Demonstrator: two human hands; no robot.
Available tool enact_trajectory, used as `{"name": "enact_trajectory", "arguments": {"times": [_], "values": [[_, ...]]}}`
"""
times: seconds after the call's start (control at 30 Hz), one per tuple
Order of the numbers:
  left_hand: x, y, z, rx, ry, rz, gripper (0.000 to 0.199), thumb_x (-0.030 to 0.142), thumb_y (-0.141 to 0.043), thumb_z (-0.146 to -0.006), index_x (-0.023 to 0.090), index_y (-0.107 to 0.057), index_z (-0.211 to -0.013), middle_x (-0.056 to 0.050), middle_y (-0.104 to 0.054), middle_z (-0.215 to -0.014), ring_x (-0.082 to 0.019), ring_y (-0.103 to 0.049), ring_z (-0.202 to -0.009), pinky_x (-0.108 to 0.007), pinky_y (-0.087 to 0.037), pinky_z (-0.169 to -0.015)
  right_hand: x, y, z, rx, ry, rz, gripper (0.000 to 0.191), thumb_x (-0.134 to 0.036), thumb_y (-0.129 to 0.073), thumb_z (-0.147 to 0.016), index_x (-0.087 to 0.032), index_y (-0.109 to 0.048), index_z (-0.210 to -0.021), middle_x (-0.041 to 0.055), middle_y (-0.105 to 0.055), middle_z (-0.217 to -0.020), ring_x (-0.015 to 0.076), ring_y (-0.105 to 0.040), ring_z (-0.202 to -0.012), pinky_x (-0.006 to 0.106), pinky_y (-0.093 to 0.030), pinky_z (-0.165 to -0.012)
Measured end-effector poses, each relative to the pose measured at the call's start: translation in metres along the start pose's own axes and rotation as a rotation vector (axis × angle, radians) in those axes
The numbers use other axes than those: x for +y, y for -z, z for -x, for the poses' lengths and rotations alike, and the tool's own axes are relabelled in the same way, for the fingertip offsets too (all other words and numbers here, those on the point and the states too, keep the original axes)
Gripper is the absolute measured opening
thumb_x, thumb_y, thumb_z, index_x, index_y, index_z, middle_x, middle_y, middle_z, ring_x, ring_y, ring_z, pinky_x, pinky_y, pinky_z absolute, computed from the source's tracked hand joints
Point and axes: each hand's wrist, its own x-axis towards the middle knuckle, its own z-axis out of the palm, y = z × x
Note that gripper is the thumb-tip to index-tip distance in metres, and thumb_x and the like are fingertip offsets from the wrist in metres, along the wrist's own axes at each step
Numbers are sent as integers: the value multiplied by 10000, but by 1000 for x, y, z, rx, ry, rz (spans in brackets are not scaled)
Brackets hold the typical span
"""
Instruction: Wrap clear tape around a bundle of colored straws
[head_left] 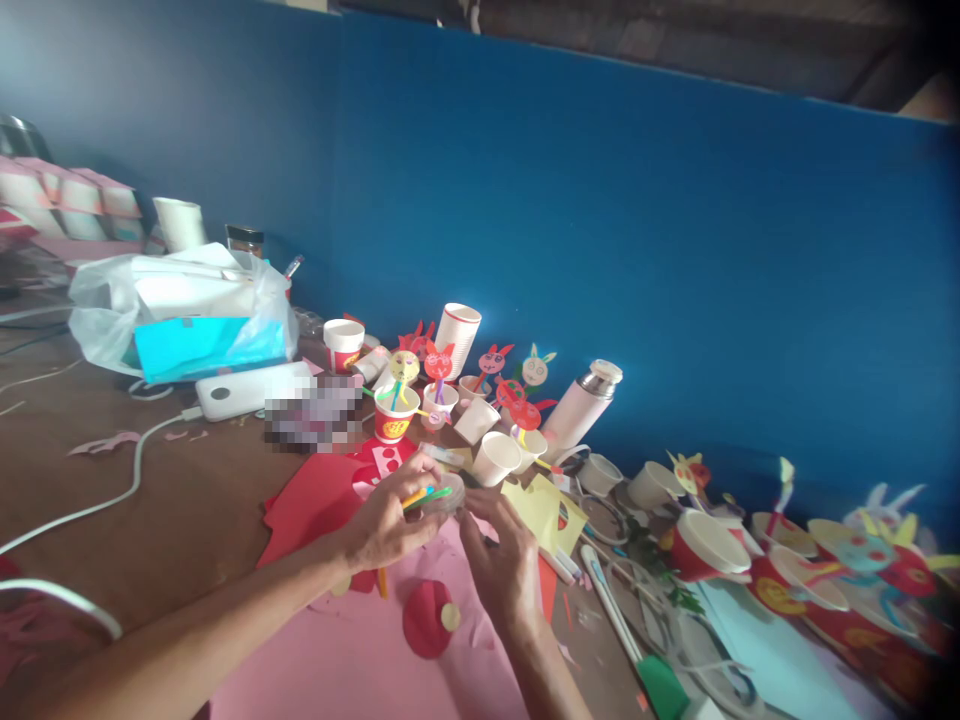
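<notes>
My left hand (pixel 394 512) is closed around thin coloured sticks, one orange (pixel 414 498) and one green (pixel 435 497), with a bit of blue between them. Right beside its fingertips is a roll of clear tape (pixel 451 488), round and see-through. The fingers of my right hand (pixel 501 550) are bent and pinch at the near right edge of this roll. Both hands are over pink paper (pixel 375 660), where a red paper round (pixel 426 620) lies with a small pale disc (pixel 450 617) on it. Red paper (pixel 311 490) sticks out on the left.
Behind the hands stand paper cups (pixel 496 460) with paper animal faces (pixel 403 368) on sticks, and a flask (pixel 581 405). On the left are a white power bank (pixel 255 390), a cable (pixel 139 470) and a plastic bag (pixel 105 305). More decorated cups (pixel 705 550) crowd the right.
</notes>
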Motion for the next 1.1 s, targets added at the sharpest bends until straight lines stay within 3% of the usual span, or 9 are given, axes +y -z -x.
{"name": "enact_trajectory", "arguments": {"times": [0.17, 0.27, 0.47, 0.6, 0.8, 0.97, 1.1], "values": [[-7, -5, 2, 33, 79, 120, 173, 270, -562, -790, 177, -502, -922, -19, -516, -868, -130, -508, -738, -230, -428, -647, 5, 0, 2, 33, -9, 77, 138, -153, -509, -840, -199, -635, -868, 39, -674, -848, 167, -638, -791, 280, -504, -698], [-6, -7, 2, 50, 126, 144, 240, 283, -578, -786, 177, -483, -979, -10, -523, -835, -126, -509, -719, -221, -429, -625, 6, 0, 2, 18, 31, 126, 198, -151, -463, -862, -195, -626, -967, 59, -679, -939, 178, -640, -872, 290, -508, -742], [0, -9, 0, 103, 96, 58, 184, 321, -606, -778, 154, -532, -804, -41, -514, -925, -113, -507, -717, -205, -424, -614, 4, -2, 3, -13, 124, 335, 237, -152, -457, -878, -170, -610, -1058, 97, -663, -1061, 206, -628, -970, 319, -506, -805], [0, -13, 0, 127, 111, 60, 201, 342, -612, -774, 153, -542, -762, -28, -493, -872, -102, -499, -679, -195, -425, -579, 1, -1, 3, -32, 170, 418, 223, -136, -447, -876, -166, -597, -1039, 94, -668, -1026, 202, -640, -917, 299, -508, -752], [-5, -19, 0, 159, 95, 52, 213, 343, -635, -750, 165, -518, -750, -28, -473, -887, -112, -503, -697, -205, -423, -562, 0, -3, 3, -34, 196, 598, 135, -141, -438, -871, -171, -569, -862, 72, -636, -795, 195, -613, -695, 283, -462, -578], [-8, -22, 0, 156, 139, 130, 259, 354, -645, -735, 179, -456, -766, 19, -447, -775, -91, -448, -628, -210, -395, -547, 6, -4, 4, -44, 193, 623, 131, -122, -420, -861, -180, -537, -856, 73, -607, -804, 195, -586, -728, 285, -457, -605], [-9, -21, 0, 80, 172, 209, 263, 343, -641, -742, 181, -437, -776, 49, -416, -707, -74, -411, -578, -195, -360, -511, 8, -3, 4, -46, 189, 579, 136, -108, -415, -854, -179, -531, -855, 71, -597, -806, 184, -582, -733, 276, -455, -623]]}}
